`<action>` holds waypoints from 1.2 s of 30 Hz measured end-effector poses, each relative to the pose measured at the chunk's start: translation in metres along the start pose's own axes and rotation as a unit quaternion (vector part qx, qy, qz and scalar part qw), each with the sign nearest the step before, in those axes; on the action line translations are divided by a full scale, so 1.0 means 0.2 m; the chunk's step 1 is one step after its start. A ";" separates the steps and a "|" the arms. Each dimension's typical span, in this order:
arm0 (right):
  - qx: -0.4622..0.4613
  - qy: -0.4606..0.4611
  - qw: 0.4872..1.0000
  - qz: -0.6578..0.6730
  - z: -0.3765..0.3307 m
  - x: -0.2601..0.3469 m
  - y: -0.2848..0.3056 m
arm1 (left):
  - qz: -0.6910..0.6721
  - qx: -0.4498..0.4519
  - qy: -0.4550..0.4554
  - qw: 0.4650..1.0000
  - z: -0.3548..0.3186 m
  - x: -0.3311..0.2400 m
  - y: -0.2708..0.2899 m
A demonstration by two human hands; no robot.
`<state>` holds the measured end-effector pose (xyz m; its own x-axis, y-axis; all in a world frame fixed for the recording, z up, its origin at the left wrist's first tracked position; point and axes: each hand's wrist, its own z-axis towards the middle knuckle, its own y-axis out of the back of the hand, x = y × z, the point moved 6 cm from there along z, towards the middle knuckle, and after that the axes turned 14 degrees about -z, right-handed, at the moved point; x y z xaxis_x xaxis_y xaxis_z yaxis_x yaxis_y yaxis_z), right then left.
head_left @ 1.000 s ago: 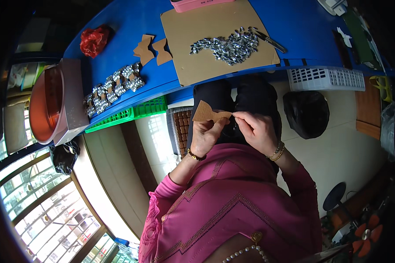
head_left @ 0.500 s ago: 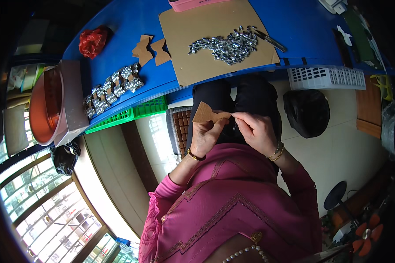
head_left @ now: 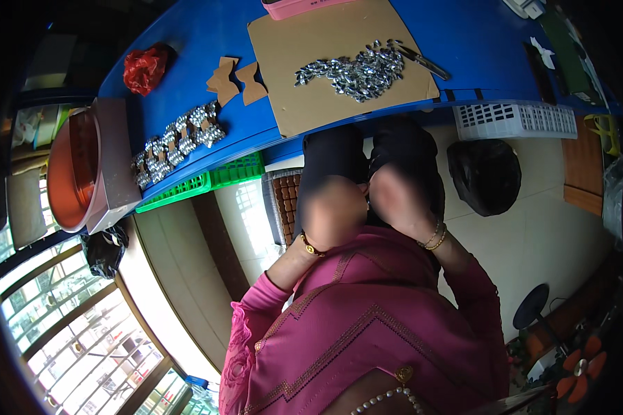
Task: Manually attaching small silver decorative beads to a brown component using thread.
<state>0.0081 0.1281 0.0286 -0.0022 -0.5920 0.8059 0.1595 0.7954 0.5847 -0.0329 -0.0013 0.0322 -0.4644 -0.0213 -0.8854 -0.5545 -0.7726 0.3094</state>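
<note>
Over my lap, my left hand [head_left: 333,216] and my right hand [head_left: 400,204] are close together in front of my dark trousers [head_left: 333,152]. Both are heavily blurred, so I cannot make out their fingers or anything between them. On the blue table [head_left: 208,48] ahead, a brown board [head_left: 298,41] carries a heap of shiny silver leaf-shaped stones [head_left: 367,72]. Tweezers [head_left: 426,63] lie at the heap's right. Left of the board are several brown bow-shaped pieces [head_left: 251,84] and a row of bow-shaped pieces covered with silver stones [head_left: 180,138].
A crumpled red plastic bag [head_left: 144,70] lies at the table's far left, beyond a reddish-brown basin [head_left: 69,169]. Below the table edge are a green crate [head_left: 208,181], a white basket [head_left: 516,123] and a black-lined bin [head_left: 484,178]. A pink container [head_left: 304,8] stands at the back.
Half a second ago my left hand held a brown bow-shaped piece and my right fingertips pinched at its end. Now blur covers both hands and the piece cannot be made out.
</note>
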 end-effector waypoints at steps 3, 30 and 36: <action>0.142 -0.180 0.964 0.134 -0.04 -0.14 -0.07 | 0.023 0.022 -0.006 0.999 0.01 0.01 -0.01; -0.022 -0.267 0.713 0.647 -0.10 -0.45 0.00 | 0.134 0.065 -0.102 0.984 0.06 0.03 -0.06; -0.114 -0.196 0.552 0.802 -0.21 -0.63 0.20 | 0.039 0.058 -0.084 0.994 0.02 0.15 -0.08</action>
<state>0.0555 0.2290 -0.0531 0.1161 0.9604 0.2534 0.3857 0.1915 -0.9025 -0.0405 0.0126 0.0029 -0.6130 0.0356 -0.7893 -0.5836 -0.6939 0.4219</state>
